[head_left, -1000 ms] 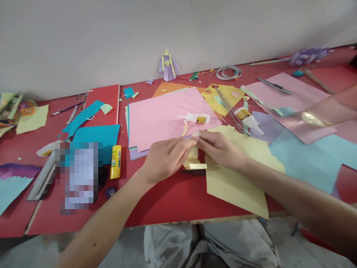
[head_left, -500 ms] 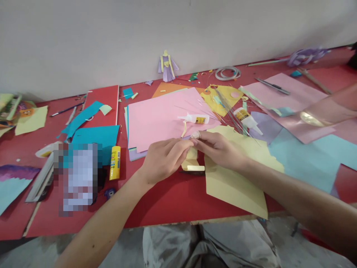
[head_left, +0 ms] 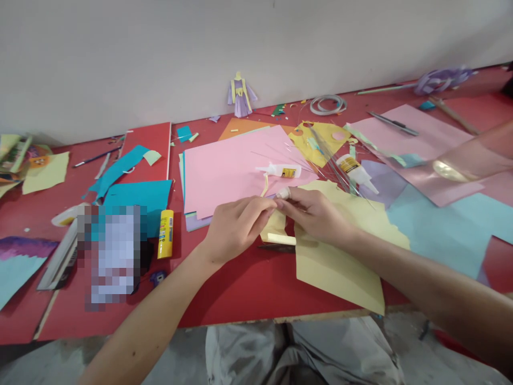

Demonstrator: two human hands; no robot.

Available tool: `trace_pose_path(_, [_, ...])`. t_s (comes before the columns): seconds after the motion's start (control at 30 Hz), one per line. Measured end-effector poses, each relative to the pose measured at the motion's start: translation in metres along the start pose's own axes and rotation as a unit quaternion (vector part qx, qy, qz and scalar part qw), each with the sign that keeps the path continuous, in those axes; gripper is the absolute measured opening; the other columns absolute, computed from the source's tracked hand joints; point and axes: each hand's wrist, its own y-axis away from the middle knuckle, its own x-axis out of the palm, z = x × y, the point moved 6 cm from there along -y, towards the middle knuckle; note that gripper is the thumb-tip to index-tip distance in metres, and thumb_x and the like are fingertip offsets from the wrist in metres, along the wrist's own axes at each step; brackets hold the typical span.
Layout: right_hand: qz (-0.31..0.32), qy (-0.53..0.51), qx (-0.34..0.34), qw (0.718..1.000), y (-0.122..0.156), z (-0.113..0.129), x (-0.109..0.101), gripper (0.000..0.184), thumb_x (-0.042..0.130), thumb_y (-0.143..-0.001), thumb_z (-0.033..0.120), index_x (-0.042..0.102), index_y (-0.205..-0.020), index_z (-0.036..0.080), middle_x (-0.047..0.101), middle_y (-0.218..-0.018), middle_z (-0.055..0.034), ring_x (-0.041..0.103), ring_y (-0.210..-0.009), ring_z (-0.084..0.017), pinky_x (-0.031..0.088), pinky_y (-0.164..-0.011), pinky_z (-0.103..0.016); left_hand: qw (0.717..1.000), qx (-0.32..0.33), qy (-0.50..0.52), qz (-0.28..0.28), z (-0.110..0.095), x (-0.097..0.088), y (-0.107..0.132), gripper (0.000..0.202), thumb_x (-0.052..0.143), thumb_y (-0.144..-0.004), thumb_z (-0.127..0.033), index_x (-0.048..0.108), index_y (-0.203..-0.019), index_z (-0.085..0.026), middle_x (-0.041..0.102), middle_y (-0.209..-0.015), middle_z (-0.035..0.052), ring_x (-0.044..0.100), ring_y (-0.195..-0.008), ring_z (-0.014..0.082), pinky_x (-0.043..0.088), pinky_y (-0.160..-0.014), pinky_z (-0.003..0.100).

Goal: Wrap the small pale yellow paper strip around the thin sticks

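My left hand (head_left: 236, 227) and my right hand (head_left: 316, 214) meet fingertip to fingertip above the red table (head_left: 240, 289), both pinching a small pale yellow paper piece (head_left: 276, 227) that hangs below the fingers with a rolled lower end. A larger pale yellow sheet (head_left: 340, 262) lies under my right wrist. Just beyond the fingers lies a small white glue bottle (head_left: 280, 171) on a pink sheet (head_left: 232, 166). Dark scissors (head_left: 276, 247) lie partly hidden under the paper piece.
A yellow glue stick (head_left: 165, 233) lies left of my left hand beside teal paper (head_left: 138, 195). A second glue bottle (head_left: 355, 171) and thin wires (head_left: 328, 155) lie to the right. A purple paper doll (head_left: 240, 96) stands by the wall. Another person's arm (head_left: 473, 155) rests at the far right.
The hands stay together at the same spot; the hanging yellow piece has shifted slightly and its rolled end sits a little higher.
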Motion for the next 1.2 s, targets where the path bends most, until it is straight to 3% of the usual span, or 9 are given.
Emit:
trace_pose_path(0.23, [-0.014, 0.039, -0.007, 0.999, 0.0019, 0.0007, -0.0015, 0.026, 0.047, -0.097, 0.034, 0.056, -0.078, 0.018, 0.051, -0.065, 0.0027, 0.044, -0.059, -0.01, 0.035, -0.057, -0.023, 0.998, -0.061, 0.026, 0.012, 0.0072, 0.0002, -0.0007, 0.007, 0.054, -0.095, -0.023, 0.056, -0.1, -0.019, 0.069, -0.083, -0.0011, 0.066, -0.073, 0.0094, 0.048, -0.063, 0.019])
trace_pose_path(0.33, [-0.021, 0.07, -0.014, 0.997, 0.0027, 0.0015, -0.0014, 0.027, 0.047, -0.097, 0.034, 0.056, -0.077, 0.018, 0.052, -0.064, 0.0021, 0.046, -0.058, -0.011, 0.036, -0.057, -0.023, 0.997, -0.075, 0.025, 0.019, 0.0092, 0.0016, -0.0004, 0.01, 0.054, -0.095, -0.028, 0.056, -0.098, -0.019, 0.069, -0.08, -0.0018, 0.066, -0.072, 0.0091, 0.046, -0.059, 0.018])
trace_pose_path(0.8, [-0.032, 0.122, -0.077, 0.989, 0.0049, 0.0071, -0.0007, 0.03, 0.049, -0.096, 0.026, 0.039, -0.068, 0.021, 0.05, -0.06, 0.0049, 0.041, -0.051, -0.008, 0.028, -0.05, -0.022, 0.997, -0.061, 0.002, 0.035, 0.0085, 0.0046, -0.0001, 0.014, 0.052, -0.096, -0.031, 0.056, -0.093, -0.018, 0.068, -0.076, -0.0024, 0.061, -0.061, 0.0073, 0.039, -0.053, 0.018])
trace_pose_path(1.2, [-0.004, 0.148, -0.064, 0.987, 0.0033, 0.0084, -0.0001, 0.033, 0.049, -0.094, 0.024, 0.032, -0.067, 0.022, 0.039, -0.055, 0.0068, 0.033, -0.047, -0.008, 0.026, -0.048, -0.022, 0.997, -0.047, -0.013, 0.064, 0.0086, 0.0065, -0.0001, 0.011, 0.051, -0.096, -0.029, 0.055, -0.094, -0.018, 0.065, -0.072, -0.0039, 0.058, -0.057, 0.0079, 0.038, -0.053, 0.021])
